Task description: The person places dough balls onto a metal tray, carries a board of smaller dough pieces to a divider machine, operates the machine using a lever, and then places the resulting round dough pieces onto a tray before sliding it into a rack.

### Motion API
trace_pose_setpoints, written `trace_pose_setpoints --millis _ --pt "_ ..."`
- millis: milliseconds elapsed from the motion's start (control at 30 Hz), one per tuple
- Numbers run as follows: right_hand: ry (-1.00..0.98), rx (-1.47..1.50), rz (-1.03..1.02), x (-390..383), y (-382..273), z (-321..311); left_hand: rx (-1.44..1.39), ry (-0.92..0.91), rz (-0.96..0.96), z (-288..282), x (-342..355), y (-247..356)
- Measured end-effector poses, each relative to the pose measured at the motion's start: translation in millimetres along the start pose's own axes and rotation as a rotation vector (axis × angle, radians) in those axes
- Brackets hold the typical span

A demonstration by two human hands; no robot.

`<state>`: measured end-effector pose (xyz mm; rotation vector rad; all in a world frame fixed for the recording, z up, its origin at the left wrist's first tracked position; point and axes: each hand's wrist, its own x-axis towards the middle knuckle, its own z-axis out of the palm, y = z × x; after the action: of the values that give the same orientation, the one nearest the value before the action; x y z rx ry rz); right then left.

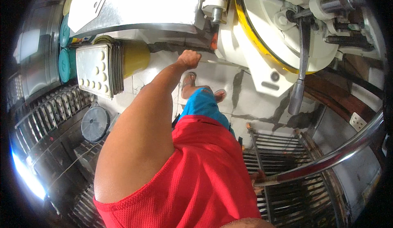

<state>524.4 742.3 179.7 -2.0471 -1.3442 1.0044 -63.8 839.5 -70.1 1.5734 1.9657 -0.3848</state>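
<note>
My left arm reaches forward over the tiled floor. My left hand is closed in a loose fist, with nothing visible in it, above my sandalled feet. Low on the right, beside my red shirt, the fingers of my right hand show in part, wrapped round the near end of a shiny metal bar. The bar runs up toward the right edge and looks curved. The rest of that hand is hidden behind the shirt. Ahead and right of my left hand stands a cream machine with a yellow ring and a metal lever.
A stack of trays with pale round pieces stands left, against a yellow bin. Behind it are teal containers. A metal table lies ahead. Slatted racks stand right, with a grey round lid at left.
</note>
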Motion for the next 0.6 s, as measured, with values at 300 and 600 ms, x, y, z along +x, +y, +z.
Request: trace_pose_setpoints --millis 300,600 --pt "0.049 0.024 -0.039 -8.4 2.1 3.3 0.021 0.002 -0.007 2.1 0.5 -1.3" --pt "0.029 -0.062 0.027 -8.1 -7.1 3.3 0.012 0.021 0.002 0.8 -0.5 -1.0"
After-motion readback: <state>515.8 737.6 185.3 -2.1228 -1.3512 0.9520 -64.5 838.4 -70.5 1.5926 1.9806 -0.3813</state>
